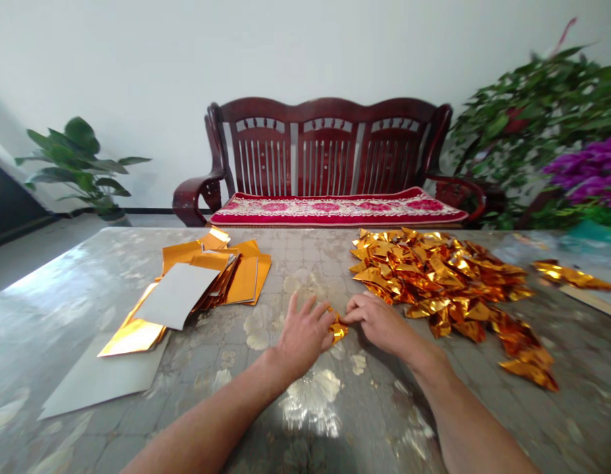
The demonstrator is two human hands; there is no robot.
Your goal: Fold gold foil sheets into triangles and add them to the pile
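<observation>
Pinched nearly to nothing, my right grip (382,322) has the right edge of a small, folded piece of shiny gold foil paper (340,332) between thumb and forefinger. My left grip (305,329) lies palm down over the piece's left side, fingers spread and mostly straight, touching it without wrapping around it. Between the two, the piece rests on a glossy grey surface (374,421) patterned with tiles and pale flowers. Just beyond and to the right spreads a broad heap of folded, pointed gold foil pieces (434,270), some trailing toward me. Well to the left lie overlapping flat gold foil sheets (247,276), with a pale grey rectangular sheet (180,294) on top and a larger pale sheet (103,378) partly beneath. Past the far edge stands a dark red wooden settee (325,158) with a red-and-cream floral seat cover (330,207), flanked by a broad-leaved green plant (83,158) and bushier green foliage (537,118).
</observation>
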